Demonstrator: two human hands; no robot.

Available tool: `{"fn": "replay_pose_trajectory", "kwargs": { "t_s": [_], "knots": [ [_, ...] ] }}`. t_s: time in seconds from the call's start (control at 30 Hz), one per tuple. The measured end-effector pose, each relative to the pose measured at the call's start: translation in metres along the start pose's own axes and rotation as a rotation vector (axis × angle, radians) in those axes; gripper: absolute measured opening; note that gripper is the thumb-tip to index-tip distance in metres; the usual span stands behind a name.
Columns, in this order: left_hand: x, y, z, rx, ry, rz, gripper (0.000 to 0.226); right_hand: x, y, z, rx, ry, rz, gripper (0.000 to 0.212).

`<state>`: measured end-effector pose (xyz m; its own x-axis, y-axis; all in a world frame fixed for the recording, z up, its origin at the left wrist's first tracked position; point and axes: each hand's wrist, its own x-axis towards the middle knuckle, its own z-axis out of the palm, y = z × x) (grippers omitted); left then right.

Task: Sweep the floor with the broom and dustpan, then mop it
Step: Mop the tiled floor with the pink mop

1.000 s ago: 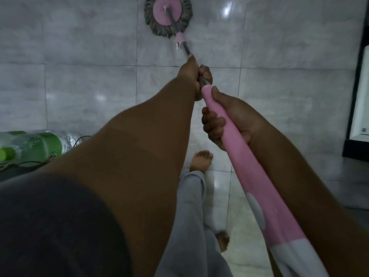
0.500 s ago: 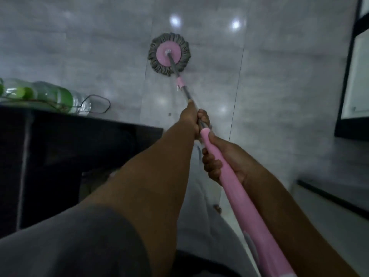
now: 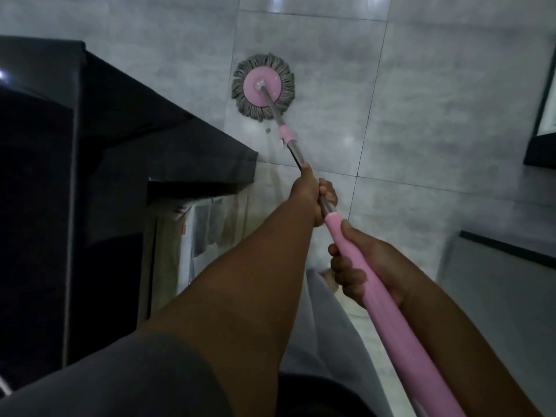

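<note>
A round mop head [image 3: 263, 86] with grey strands and a pink disc lies flat on the pale grey tiled floor [image 3: 421, 100] ahead of me. Its metal and pink handle [image 3: 361, 263] runs back toward my body. My left hand [image 3: 313, 195] grips the metal part of the shaft, further down the pole. My right hand [image 3: 358, 266] grips the pink sleeve just behind it. No broom or dustpan is in view.
A dark table or counter [image 3: 126, 136] fills the left side, its corner close to the mop handle. Papers or bags [image 3: 207, 227] sit under it. Dark-framed furniture [image 3: 541, 115] stands at the right edge, with a low ledge [image 3: 496, 266] nearer me.
The view has swung left and the dark table now fills the left side. The mop head sits closer to me on the tiles. Both hands keep the same grip on the handle.
</note>
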<state>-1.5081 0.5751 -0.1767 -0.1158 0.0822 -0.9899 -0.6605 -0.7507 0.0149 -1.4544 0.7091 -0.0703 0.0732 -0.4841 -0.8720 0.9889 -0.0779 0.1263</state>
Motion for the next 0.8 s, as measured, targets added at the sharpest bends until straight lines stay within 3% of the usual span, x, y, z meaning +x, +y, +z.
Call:
{"fn": "replay_pose_trajectory", "kwargs": {
  "t_s": [0.17,0.53,0.8],
  "knots": [
    [0.022,0.054,0.008,-0.001,-0.007,0.046,0.059,0.034,-0.037,0.021,-0.028,0.017,-0.061,0.046],
    [0.065,0.232,0.066,-0.106,-0.047,0.178,0.053,0.104,-0.202,0.101,-0.139,-0.062,-0.160,0.044],
    [0.075,0.211,0.051,-0.098,-0.072,0.211,0.052,0.112,-0.174,0.089,-0.134,-0.047,-0.192,0.044]
  ]
}}
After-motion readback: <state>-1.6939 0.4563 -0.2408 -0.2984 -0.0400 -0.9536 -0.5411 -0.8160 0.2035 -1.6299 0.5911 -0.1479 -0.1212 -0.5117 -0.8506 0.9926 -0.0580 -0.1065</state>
